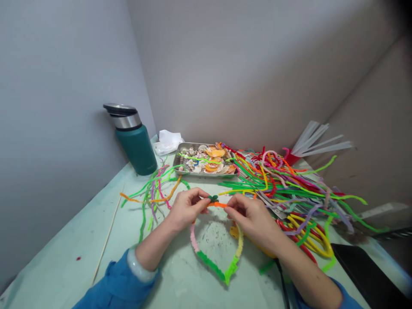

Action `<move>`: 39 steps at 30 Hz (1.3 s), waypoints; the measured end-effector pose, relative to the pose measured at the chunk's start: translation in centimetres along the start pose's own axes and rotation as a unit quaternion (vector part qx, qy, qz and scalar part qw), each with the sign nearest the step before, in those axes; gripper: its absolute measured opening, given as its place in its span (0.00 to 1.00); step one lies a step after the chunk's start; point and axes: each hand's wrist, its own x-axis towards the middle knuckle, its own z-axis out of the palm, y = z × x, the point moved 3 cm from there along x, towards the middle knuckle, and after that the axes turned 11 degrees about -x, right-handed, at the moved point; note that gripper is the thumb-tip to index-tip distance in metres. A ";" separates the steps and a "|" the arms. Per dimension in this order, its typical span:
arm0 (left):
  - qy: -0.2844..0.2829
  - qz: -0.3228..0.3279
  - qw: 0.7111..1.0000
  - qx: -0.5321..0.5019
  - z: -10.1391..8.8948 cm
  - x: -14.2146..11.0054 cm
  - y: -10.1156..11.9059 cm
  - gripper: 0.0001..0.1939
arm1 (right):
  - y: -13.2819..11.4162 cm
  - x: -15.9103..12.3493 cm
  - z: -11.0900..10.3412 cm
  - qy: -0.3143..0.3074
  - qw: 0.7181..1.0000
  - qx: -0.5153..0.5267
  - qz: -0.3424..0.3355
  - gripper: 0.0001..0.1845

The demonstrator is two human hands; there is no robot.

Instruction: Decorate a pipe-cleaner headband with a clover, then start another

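Note:
A loop of fuzzy pipe cleaner [210, 262] hangs between my hands, with pink, green, yellow and orange stretches and a pointed lower end. My left hand [186, 208] pinches its top left, beside a small dark green folded piece [213, 198]. With thumb and forefinger, my right hand [252, 216] pinches the right end of the orange stretch at the top. Fingertips hide part of the orange stretch. Beneath my right hand lies a yellow object [234, 232], mostly covered, with a black cord [283, 283] nearby.
A metal tray [206, 175] of shells stands at the back, near a teal bottle [137, 148] with its lid tilted. Tangled pipe cleaners [289, 189] cover the right side; more [156, 189] lie left. Translucent sticks [310, 139], a thin wooden stick [106, 240] and a flat black object [363, 274] are around.

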 end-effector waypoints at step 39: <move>-0.028 0.111 0.991 0.064 1.0 -0.6 2.2 0.09 | -0.3 -0.1 -0.1 0.052 0.998 0.004 -0.018 0.07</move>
